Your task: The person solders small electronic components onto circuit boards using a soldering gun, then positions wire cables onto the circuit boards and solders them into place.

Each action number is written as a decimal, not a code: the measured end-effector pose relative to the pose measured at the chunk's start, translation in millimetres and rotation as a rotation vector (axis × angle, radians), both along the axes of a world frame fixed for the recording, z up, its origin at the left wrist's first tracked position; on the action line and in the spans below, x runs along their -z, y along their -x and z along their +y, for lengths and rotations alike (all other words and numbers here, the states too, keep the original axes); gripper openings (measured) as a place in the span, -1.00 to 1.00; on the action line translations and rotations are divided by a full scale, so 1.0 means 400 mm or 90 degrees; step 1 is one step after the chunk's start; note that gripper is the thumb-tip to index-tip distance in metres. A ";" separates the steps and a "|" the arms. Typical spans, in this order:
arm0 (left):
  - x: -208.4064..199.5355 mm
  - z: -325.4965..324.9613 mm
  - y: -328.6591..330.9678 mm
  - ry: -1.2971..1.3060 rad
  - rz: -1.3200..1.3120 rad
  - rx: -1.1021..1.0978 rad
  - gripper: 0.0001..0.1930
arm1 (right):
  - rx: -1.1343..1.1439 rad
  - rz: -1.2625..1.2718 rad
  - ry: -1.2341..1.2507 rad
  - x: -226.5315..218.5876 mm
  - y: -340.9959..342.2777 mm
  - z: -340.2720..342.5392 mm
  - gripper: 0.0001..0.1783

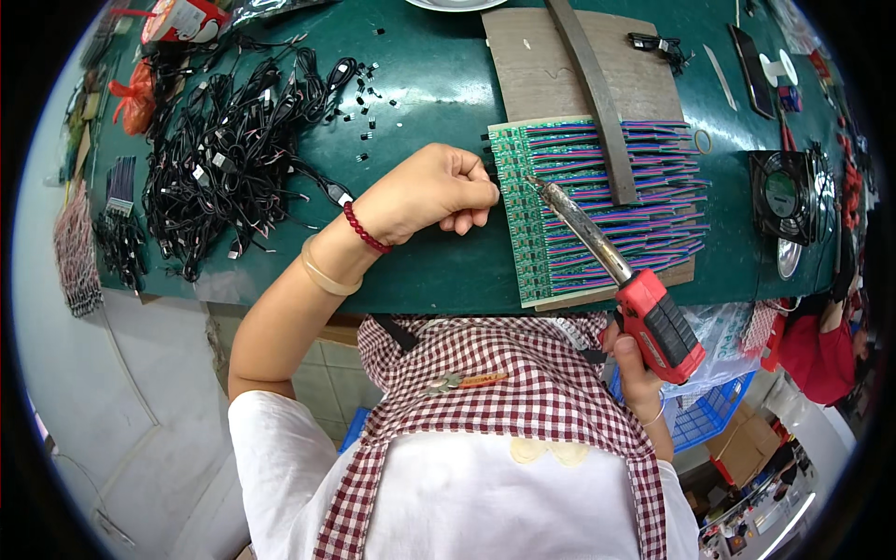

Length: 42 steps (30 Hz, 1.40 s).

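Note:
My right hand is wrapped round the red and black handle of a soldering iron. The iron's tip is over or on the left part of a green circuit board panel; actual contact is hard to make out. Rows of blue, pink and black wires run rightward from the panel. Beside the panel's left edge is my left hand, thumb and fingers closed together; anything pinched in them is hidden. Several small black parts sit along the panel's upper left edge.
A grey bar lies across the wires and a brown board. Left is a heap of black cables, with small black components scattered beside it. A black fan stands at right, near a white spool.

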State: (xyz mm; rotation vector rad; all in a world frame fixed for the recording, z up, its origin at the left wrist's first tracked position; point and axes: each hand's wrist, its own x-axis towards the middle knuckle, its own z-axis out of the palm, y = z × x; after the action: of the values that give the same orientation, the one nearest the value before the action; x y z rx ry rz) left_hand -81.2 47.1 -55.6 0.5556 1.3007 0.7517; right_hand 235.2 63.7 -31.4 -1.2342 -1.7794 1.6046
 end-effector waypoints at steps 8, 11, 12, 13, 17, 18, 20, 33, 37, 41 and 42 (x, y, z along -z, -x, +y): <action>-0.042 -0.064 0.095 -0.200 0.780 0.047 -0.82 | -0.013 0.042 -0.014 0.020 -0.035 -0.012 -0.49; -0.032 -0.103 0.118 -0.136 0.963 0.030 -0.84 | -0.002 0.064 0.023 0.008 -0.021 -0.009 -0.50; -0.021 -0.105 0.123 -0.155 0.926 0.033 -0.84 | 0.005 0.067 0.025 0.005 -0.017 -0.008 -0.50; -0.014 -0.106 0.124 -0.174 0.888 0.036 -0.84 | 0.005 0.067 0.025 0.004 -0.015 -0.009 -0.50; -0.025 -0.097 0.104 -0.184 0.819 -0.001 -0.92 | 0.012 0.112 0.021 -0.010 0.006 -0.002 -0.53; -0.053 -0.080 0.082 -0.162 0.647 -0.040 -0.95 | 0.013 0.161 0.038 -0.020 0.018 0.005 -0.54; -0.096 -0.073 0.017 -0.161 0.287 -0.088 -0.96 | 0.020 0.143 0.036 -0.033 0.044 0.004 -0.55; -0.101 -0.127 -0.241 -0.175 -0.155 -0.182 -0.88 | -0.119 0.046 0.027 -0.081 0.169 0.035 -0.87; -0.124 -0.116 -0.225 -0.136 -0.105 -0.162 -0.89 | -0.121 0.024 0.015 -0.071 0.160 0.033 -0.85; -0.142 -0.111 -0.201 -0.198 0.120 -0.006 -0.94 | -0.135 -0.044 0.010 -0.069 0.160 0.028 -0.82; -0.141 -0.109 -0.196 -0.240 0.188 0.021 -0.95 | -0.128 -0.051 0.038 -0.068 0.163 0.026 -0.80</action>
State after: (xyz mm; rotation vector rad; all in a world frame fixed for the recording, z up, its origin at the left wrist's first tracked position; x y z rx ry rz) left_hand -2.8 3.6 0.8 1.0196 1.4225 0.9188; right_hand 169.9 74.0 -4.1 -1.1940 -1.9726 1.7518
